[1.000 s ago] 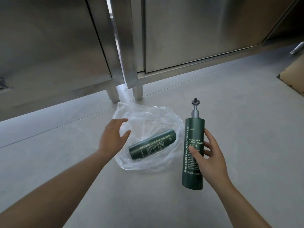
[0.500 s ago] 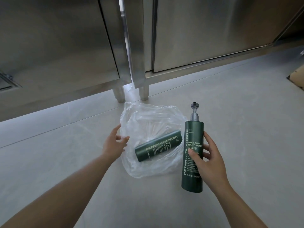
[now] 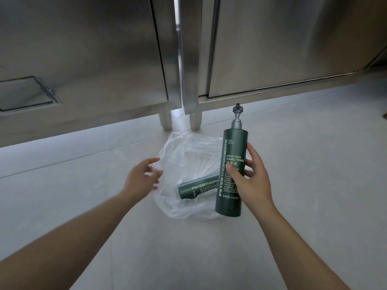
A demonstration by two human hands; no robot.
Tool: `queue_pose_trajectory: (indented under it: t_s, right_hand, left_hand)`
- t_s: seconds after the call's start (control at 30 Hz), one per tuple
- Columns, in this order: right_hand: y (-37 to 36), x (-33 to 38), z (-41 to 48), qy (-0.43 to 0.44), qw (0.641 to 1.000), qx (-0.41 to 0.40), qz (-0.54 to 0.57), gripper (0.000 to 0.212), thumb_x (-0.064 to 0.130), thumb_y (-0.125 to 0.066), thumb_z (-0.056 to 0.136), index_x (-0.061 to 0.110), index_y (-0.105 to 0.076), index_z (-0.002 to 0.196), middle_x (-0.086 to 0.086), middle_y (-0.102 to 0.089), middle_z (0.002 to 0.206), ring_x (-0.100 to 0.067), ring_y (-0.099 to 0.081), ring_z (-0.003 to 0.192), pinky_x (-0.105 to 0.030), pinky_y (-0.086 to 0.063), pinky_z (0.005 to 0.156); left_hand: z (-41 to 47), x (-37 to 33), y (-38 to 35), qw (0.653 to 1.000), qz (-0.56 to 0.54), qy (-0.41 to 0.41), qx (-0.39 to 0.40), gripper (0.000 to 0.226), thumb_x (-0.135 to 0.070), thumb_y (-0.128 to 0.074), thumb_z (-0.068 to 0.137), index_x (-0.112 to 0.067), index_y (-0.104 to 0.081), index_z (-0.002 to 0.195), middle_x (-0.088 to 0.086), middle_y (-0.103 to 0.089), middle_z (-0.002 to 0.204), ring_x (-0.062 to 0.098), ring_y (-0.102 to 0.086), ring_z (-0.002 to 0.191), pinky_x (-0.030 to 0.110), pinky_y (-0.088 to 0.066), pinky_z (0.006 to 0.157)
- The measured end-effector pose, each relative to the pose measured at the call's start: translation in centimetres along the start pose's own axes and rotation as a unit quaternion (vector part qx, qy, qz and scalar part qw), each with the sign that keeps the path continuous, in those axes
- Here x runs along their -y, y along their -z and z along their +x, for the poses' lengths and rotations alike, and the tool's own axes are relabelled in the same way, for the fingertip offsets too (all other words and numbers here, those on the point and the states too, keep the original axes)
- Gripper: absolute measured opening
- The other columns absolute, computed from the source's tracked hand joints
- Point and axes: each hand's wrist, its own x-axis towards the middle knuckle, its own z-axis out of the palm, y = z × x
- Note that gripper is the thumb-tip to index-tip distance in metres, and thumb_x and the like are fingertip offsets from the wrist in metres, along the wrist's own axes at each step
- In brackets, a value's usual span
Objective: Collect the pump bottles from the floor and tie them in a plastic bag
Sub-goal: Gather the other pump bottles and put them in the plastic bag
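Your right hand (image 3: 252, 182) is gripping the bottle (image 3: 231, 155) upright, pump up — the bag (image 3: 184, 151) is lying just left of it, your left hand (image 3: 140, 178) touching its rim, fingers loose.

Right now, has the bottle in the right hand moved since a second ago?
Yes. The held bottle has shifted left, nearer the cabinet leg, and now overlaps the lying bottle in the plastic bag.

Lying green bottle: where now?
Head view, centre: lying green bottle is in the plastic bag on the floor, between the left hand and the upright bottle in the right hand.
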Motion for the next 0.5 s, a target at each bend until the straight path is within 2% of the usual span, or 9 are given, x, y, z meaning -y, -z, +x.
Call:
queue_pose_trajectory:
  t_s: [0.13, 0.23, 0.37, 0.5]
  right_hand:
    - [-2.9, 3.0, 2.0, 0.043, 0.999, 0.027, 0.015, 0.068, 0.025, -0.071, 0.081, 0.052, -0.035, 0.131, 0.026, -0.052, 0.101, 0.003, -0.057, 0.089, -0.015, -0.044, 0.062]
    - [-4.7, 4.6, 3.4, 0.079, 0.996, 0.044, 0.010, 0.069, 0.027, -0.071, 0.080, 0.052, -0.034, 0.132, 0.022, -0.054, 0.106, 0.006, -0.057, 0.089, -0.012, -0.043, 0.063]
    - [-6.1, 4.8, 4.6, 0.105, 0.994, 0.040, 0.005, 0.069, 0.030, -0.070, 0.080, 0.053, -0.032, 0.131, 0.029, -0.052, 0.105, 0.012, -0.058, 0.087, -0.007, -0.043, 0.062]
    - [-6.0, 1.2, 3.8, 0.092, 0.993, 0.053, -0.047, 0.072, 0.029, -0.068, 0.081, 0.054, -0.027, 0.134, 0.019, -0.052, 0.112, -0.001, -0.056, 0.100, -0.027, -0.049, 0.081]
  left_hand:
    - [-0.7, -0.1, 0.8, 1.000, -0.012, -0.006, -0.009, 0.037, -0.018, -0.066, 0.087, -0.025, -0.057, 0.122, 0.000, -0.064, 0.085, 0.013, -0.067, 0.063, 0.020, -0.053, 0.049]
    - [-1.2, -0.2, 0.9, 1.000, -0.009, -0.004, -0.012, 0.036, -0.017, -0.066, 0.086, -0.027, -0.057, 0.121, -0.001, -0.063, 0.085, 0.012, -0.066, 0.061, 0.020, -0.052, 0.049]
    - [-1.7, 0.1, 0.5, 1.000, -0.012, -0.002, -0.004, 0.036, -0.019, -0.066, 0.086, -0.030, -0.057, 0.119, -0.002, -0.063, 0.084, 0.010, -0.067, 0.060, 0.018, -0.052, 0.049]
    - [-1.9, 0.4, 0.1, 1.000, -0.025, -0.001, -0.003, 0.035, -0.019, -0.065, 0.087, -0.029, -0.057, 0.119, -0.003, -0.061, 0.083, 0.011, -0.067, 0.060, 0.020, -0.053, 0.051]
